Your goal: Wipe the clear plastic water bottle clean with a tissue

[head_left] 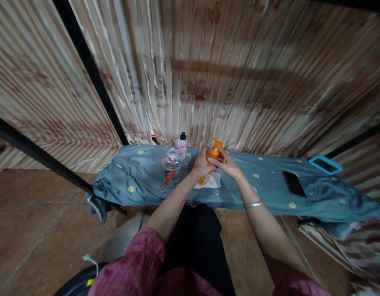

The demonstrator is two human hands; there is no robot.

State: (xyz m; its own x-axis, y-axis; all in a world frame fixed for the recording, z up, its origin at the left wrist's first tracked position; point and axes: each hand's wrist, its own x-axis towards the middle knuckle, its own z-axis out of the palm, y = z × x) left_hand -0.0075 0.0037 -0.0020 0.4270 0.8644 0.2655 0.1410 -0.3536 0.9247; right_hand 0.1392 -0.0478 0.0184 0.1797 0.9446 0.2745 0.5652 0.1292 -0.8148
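An orange pump bottle (pixel 215 153) stands near the middle of the cloth-covered bench, its pump head (pixel 217 144) pointing to the left. My left hand (pixel 202 165) is wrapped round the bottle's left side. On the other side, my right hand (pixel 228 164) grips the collar below the pump with thumb and fingers. A white tissue (pixel 212 181) lies flat under and beside the bottle. Left of my hands is a clear plastic bottle (pixel 172 162) with an orange label. Behind it stands a smaller bottle (pixel 181 148) with a black cap and pink markings.
A dark phone (pixel 293 184) and a blue-framed device (pixel 325 165) lie on the right of the grey-blue cloth (pixel 263 172). Striped curtain (pixel 202 82) hangs close behind the bench. Black poles (pixel 91 74) slant down at the left.
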